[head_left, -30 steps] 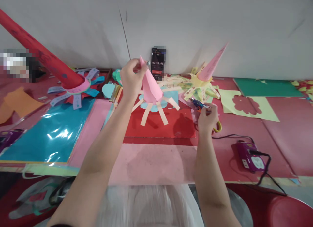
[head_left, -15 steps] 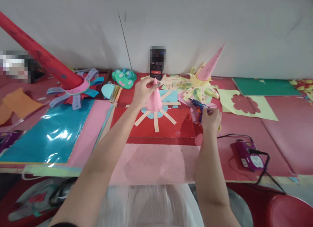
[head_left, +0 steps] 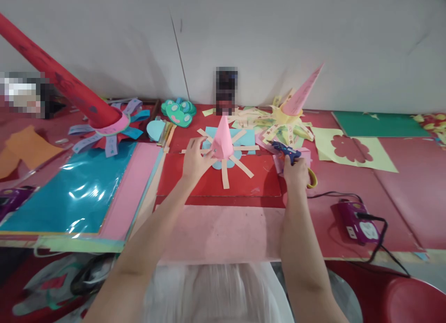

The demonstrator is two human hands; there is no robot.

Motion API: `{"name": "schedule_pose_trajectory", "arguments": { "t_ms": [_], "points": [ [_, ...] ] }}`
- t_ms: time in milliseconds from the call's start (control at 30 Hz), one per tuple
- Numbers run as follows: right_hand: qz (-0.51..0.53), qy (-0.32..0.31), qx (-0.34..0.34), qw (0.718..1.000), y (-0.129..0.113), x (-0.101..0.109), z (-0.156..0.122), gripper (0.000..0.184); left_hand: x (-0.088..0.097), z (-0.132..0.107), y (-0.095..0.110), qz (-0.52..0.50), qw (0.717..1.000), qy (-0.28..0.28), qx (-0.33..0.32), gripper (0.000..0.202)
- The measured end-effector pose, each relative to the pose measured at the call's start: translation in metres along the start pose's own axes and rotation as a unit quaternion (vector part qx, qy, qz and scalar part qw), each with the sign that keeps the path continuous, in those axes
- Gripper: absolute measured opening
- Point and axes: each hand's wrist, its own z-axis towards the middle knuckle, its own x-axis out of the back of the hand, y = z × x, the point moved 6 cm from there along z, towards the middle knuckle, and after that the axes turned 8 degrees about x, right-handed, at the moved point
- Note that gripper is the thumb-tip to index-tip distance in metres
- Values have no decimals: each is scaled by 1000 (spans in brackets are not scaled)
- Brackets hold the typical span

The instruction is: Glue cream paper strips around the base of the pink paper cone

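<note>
One cone (head_left: pixel 222 139), left hand (head_left: pixel 195 163) at edge

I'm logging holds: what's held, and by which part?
Right grip: blue pistol-shaped glue gun, by its handle. Left grip: at pink paper cone, near base; hold unclear.

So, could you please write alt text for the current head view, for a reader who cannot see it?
A person's left hand is at the base of an upright pink paper cone amid radiating pale paper strips, while the right hand holds a blue glue gun. A long red paper cone tilts at left; a purple plastic box sits at right.
</note>
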Motion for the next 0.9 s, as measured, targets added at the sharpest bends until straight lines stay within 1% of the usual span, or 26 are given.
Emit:
{"name": "schedule_pose_trajectory", "arguments": {
  "t_ms": [67, 133, 200, 267, 333, 433, 500, 600, 667, 733, 767, 833, 867, 900],
  "points": [
    [-6, -7, -3, 1000, -3, 2, -2, 30, -17, -3, -6, 14, 999, -44, 3, 52],
    [4, -5, -2, 1000, -4, 3, -3, 30, -34, -3, -6, 27, 997, -76, 5, 71],
    [15, 0, -4, 1000, -4, 4, -3, 29, -47, -1, -4, 38, 995, -88, 13, 87],
    [16, -1, -12, 1000, -3, 3, -2, 29, -56, 2, -1, 48, 995, -89, 19, 95],
    [23, -1, -19, 1000, -1, 1, -1, 28, -59, 5, 1, 54, 994, -90, 17, 96],
    [72, 22, 1, 997, -2, 2, 0, 24, -60, 12, 2, 50, 994, -97, -5, 96],
    [106, 49, 42, 992, -7, 7, -2, 23, -61, 16, 1, 41, 993, -107, -18, 98],
    [134, 77, 124, 980, -21, 17, -9, 24, -60, 18, -3, 19, 993, -112, -24, 100],
    [136, 62, 155, 976, -30, 18, -17, 26, -54, 15, -5, -2, 995, -94, -33, 97],
    [136, 28, 167, 976, -38, 14, -24, 27, -42, 9, -7, -25, 997, -54, -42, 84],
    [138, 16, 174, 975, -42, 12, -28, 26, -34, 5, -8, -34, 998, -30, -42, 73],
    [149, -9, 187, 971, -50, 8, -36, 26, -21, -2, -12, -42, 999, 7, -34, 43],
    [156, -22, 190, 969, -53, 6, -39, 27, -17, -6, -13, -41, 999, 10, -33, 27],
    [165, -38, 192, 967, -56, 3, -41, 28, -15, -9, -14, -42, 999, 1, -34, 15]
  ]
}}
